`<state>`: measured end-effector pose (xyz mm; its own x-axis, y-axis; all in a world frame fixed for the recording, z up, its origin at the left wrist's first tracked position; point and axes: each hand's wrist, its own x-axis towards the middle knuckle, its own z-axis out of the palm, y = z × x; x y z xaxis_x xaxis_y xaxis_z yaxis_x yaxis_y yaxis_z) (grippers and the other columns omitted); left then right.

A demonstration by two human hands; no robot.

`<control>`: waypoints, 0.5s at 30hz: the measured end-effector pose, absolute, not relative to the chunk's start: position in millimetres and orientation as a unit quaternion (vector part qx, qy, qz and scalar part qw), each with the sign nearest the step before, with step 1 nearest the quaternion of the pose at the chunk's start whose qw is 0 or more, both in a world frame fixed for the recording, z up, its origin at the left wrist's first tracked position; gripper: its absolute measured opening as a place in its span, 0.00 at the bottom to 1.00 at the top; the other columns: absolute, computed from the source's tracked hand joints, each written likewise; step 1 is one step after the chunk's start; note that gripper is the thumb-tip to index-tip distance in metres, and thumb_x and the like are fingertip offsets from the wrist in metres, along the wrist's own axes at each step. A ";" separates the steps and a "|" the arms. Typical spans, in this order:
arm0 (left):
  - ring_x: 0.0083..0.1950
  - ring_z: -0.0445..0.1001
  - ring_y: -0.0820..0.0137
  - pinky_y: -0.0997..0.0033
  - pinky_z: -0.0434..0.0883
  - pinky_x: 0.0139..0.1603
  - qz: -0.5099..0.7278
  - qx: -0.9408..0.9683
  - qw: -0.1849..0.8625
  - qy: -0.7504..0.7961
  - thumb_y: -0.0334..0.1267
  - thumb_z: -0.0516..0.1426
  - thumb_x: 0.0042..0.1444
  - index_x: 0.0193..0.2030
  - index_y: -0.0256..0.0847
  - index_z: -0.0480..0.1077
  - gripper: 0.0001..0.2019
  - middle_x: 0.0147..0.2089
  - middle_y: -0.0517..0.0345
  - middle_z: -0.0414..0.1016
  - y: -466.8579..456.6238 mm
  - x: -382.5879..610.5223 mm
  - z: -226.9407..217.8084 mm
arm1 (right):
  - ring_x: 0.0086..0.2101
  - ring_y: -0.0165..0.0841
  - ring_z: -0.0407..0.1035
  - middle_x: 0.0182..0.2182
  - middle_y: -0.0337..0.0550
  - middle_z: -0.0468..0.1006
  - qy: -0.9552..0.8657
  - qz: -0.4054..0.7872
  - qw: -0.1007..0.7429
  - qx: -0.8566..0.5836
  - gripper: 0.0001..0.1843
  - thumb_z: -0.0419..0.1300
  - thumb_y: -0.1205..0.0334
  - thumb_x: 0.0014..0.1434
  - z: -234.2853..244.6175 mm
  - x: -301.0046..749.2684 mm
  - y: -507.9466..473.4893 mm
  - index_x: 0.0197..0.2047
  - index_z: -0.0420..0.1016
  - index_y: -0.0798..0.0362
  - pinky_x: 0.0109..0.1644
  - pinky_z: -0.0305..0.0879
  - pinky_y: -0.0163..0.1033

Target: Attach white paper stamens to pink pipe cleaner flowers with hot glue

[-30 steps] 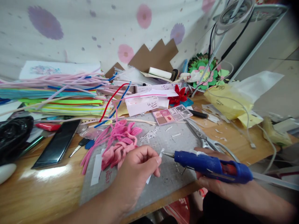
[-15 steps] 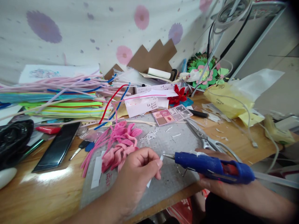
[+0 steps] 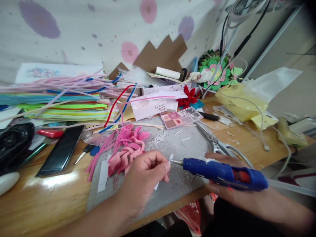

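Over the grey cutting mat (image 3: pixel 182 144), my left hand (image 3: pixel 148 174) pinches a narrow white paper strip (image 3: pixel 171 158); one end pokes up past the fingertips and the other shows below the hand. My right hand (image 3: pixel 227 187) is wrapped round a blue hot glue gun (image 3: pixel 222 172), its metal nozzle pointing left, right by the strip's upper end. Whether nozzle and strip touch, I cannot tell. Behind my left hand lies a bundle of pink fuzzy stems (image 3: pixel 127 148), bent and looped. Small white scraps (image 3: pixel 158 139) are piled on the mat. Silver scissors (image 3: pixel 216 143) lie beyond the glue gun.
Colourful pipe cleaners (image 3: pixel 66 108) are stacked at the back left. A black phone (image 3: pixel 61 151), a key (image 3: pixel 84 153) and a white paper piece (image 3: pixel 102 176) lie at left. A palette (image 3: pixel 181 118), a red flower (image 3: pixel 188 97) and a yellow bag (image 3: pixel 239 102) stand behind.
The view has shifted slightly. Both hands keep their holds, the glue gun's nozzle staying close to the white strip's tip.
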<state>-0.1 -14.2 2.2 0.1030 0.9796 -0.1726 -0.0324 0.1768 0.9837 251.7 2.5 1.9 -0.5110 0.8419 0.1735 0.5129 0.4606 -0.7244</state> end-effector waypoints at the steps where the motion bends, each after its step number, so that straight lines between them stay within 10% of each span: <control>1: 0.26 0.66 0.73 0.70 0.61 0.32 0.440 0.465 0.579 0.505 0.35 0.57 0.53 0.24 0.41 0.68 0.08 0.20 0.64 0.69 -14.0 -0.1 2.0 | 0.37 0.39 0.74 0.40 0.45 0.78 -0.818 0.307 0.264 -0.410 0.11 0.62 0.58 0.54 5.9 249.4 3.5 0.41 0.76 0.46 0.37 0.74 0.40; 15: 0.26 0.65 0.72 0.69 0.59 0.31 0.429 0.478 0.565 0.518 0.36 0.57 0.52 0.24 0.42 0.69 0.07 0.20 0.64 0.69 -15.0 -1.9 0.3 | 0.28 0.36 0.71 0.24 0.40 0.74 -0.857 0.291 0.232 -0.357 0.06 0.57 0.62 0.57 27.0 238.6 6.7 0.30 0.74 0.46 0.29 0.68 0.38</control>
